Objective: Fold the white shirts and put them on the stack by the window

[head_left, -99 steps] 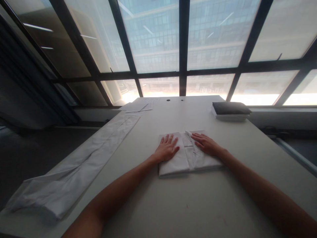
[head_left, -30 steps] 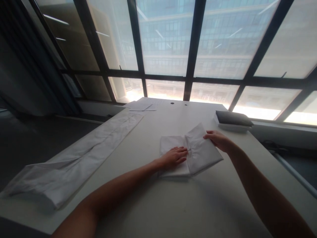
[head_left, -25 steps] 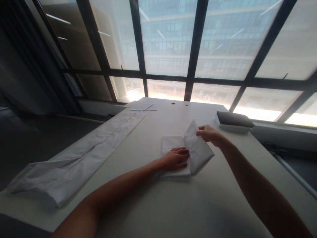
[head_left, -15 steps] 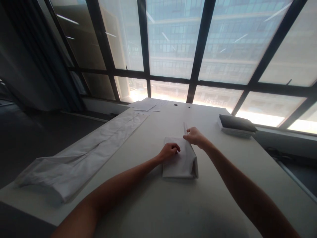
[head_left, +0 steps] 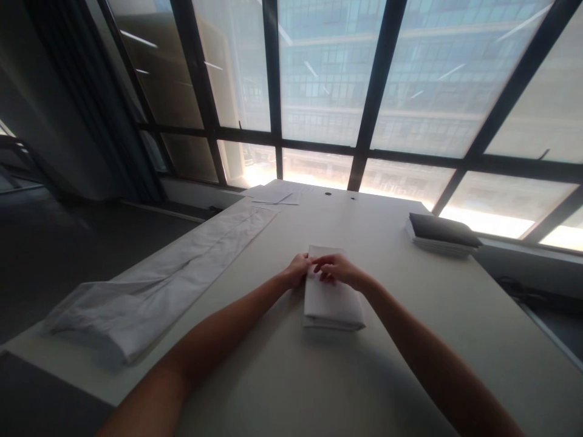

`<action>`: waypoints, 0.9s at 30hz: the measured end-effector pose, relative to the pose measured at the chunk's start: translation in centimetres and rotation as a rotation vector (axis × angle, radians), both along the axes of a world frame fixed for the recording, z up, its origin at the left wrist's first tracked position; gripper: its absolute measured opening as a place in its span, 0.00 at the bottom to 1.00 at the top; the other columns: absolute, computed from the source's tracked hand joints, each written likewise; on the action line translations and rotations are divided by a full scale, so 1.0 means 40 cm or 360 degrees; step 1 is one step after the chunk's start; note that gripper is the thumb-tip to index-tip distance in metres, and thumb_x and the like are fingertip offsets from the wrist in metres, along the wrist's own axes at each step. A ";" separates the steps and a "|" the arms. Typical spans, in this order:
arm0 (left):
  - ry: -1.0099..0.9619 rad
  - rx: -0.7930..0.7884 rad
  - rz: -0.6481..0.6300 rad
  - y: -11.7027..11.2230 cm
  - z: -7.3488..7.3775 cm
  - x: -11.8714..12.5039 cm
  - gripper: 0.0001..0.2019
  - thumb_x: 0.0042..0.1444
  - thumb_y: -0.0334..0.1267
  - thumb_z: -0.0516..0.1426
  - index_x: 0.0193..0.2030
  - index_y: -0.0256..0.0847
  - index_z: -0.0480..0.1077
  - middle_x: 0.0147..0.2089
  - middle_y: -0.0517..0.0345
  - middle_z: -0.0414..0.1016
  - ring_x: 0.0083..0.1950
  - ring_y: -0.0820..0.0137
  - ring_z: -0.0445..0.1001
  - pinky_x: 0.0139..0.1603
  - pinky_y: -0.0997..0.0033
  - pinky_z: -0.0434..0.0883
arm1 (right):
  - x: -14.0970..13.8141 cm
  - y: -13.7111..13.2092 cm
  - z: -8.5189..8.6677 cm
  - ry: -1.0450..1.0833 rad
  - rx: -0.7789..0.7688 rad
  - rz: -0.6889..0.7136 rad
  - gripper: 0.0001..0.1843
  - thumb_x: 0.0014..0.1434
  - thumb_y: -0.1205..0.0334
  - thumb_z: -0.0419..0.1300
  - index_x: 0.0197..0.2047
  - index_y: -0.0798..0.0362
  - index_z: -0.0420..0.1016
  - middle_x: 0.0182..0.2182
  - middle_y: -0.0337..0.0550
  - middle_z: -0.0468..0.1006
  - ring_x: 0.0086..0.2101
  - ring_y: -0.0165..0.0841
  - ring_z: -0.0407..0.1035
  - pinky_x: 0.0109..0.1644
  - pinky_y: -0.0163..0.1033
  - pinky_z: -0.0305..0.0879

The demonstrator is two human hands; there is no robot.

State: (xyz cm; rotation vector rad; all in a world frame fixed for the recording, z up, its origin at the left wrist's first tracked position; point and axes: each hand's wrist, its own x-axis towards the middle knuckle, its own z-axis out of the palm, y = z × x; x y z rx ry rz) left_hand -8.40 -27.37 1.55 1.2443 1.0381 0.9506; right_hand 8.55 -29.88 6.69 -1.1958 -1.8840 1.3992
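Note:
A folded white cloth lies as a flat oblong bundle in the middle of the table, its layered edge facing me. My left hand is closed at the bundle's far left edge, with the fingers partly hidden. Across the top layer rests my right hand, its index finger stretched toward the left hand and the other fingers bent and apart. The fingertips of the two hands nearly meet at the left edge.
Along the table's left side lies a long white garment or sheet, spread out. Paper sheets are at the far left end. A stack with a dark top stands at the right edge. Framed windows rise behind the white table.
The flap held up by my right hand now lies folded over the bundle. My right hand has moved left onto its top; my left hand has shifted from the top to the left edge.

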 end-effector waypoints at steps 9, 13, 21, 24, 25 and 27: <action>0.1605 0.0972 0.0248 -0.043 0.025 0.014 0.30 0.62 0.32 0.53 0.71 0.33 0.54 0.71 0.33 0.55 0.70 0.49 0.58 0.70 0.49 0.56 | 0.063 -0.008 -0.142 -0.0659 0.1015 -0.0517 0.26 0.64 0.62 0.52 0.64 0.53 0.70 0.67 0.53 0.64 0.68 0.44 0.52 0.71 0.56 0.47; 0.1869 0.1092 -0.0199 -0.106 0.010 0.049 0.26 0.69 0.39 0.45 0.70 0.29 0.57 0.73 0.32 0.55 0.74 0.48 0.52 0.72 0.47 0.50 | 0.042 -0.041 -0.148 -0.0972 0.0981 -0.0350 0.29 0.70 0.60 0.44 0.70 0.59 0.61 0.72 0.57 0.52 0.72 0.47 0.40 0.72 0.62 0.39; 0.1928 0.1282 -0.0303 -0.182 -0.022 0.052 0.31 0.71 0.45 0.41 0.74 0.27 0.50 0.76 0.36 0.48 0.77 0.55 0.45 0.75 0.50 0.44 | 0.048 -0.001 -0.142 -0.1088 0.0877 -0.0360 0.29 0.71 0.57 0.42 0.72 0.55 0.56 0.73 0.51 0.49 0.72 0.41 0.39 0.72 0.60 0.39; 0.1949 0.1315 -0.0326 -0.189 -0.019 0.038 0.31 0.71 0.47 0.42 0.75 0.28 0.49 0.76 0.38 0.47 0.77 0.57 0.44 0.75 0.52 0.43 | 0.056 0.051 -0.148 -0.1148 0.0788 -0.0396 0.30 0.71 0.56 0.42 0.73 0.55 0.55 0.73 0.50 0.49 0.72 0.41 0.39 0.72 0.57 0.41; 0.1951 0.1323 -0.0338 -0.192 -0.017 0.035 0.32 0.71 0.47 0.42 0.75 0.28 0.49 0.76 0.38 0.47 0.78 0.57 0.43 0.75 0.52 0.43 | 0.061 0.071 -0.149 -0.1173 0.0762 -0.0398 0.31 0.72 0.55 0.42 0.73 0.56 0.54 0.73 0.51 0.48 0.72 0.41 0.38 0.72 0.57 0.41; 0.1938 0.1352 -0.0388 -0.199 -0.010 0.030 0.31 0.71 0.48 0.42 0.75 0.30 0.49 0.77 0.39 0.47 0.78 0.58 0.41 0.76 0.51 0.42 | 0.070 0.108 -0.152 -0.1231 0.0724 -0.0413 0.31 0.72 0.54 0.41 0.73 0.57 0.54 0.73 0.52 0.48 0.72 0.42 0.39 0.72 0.56 0.40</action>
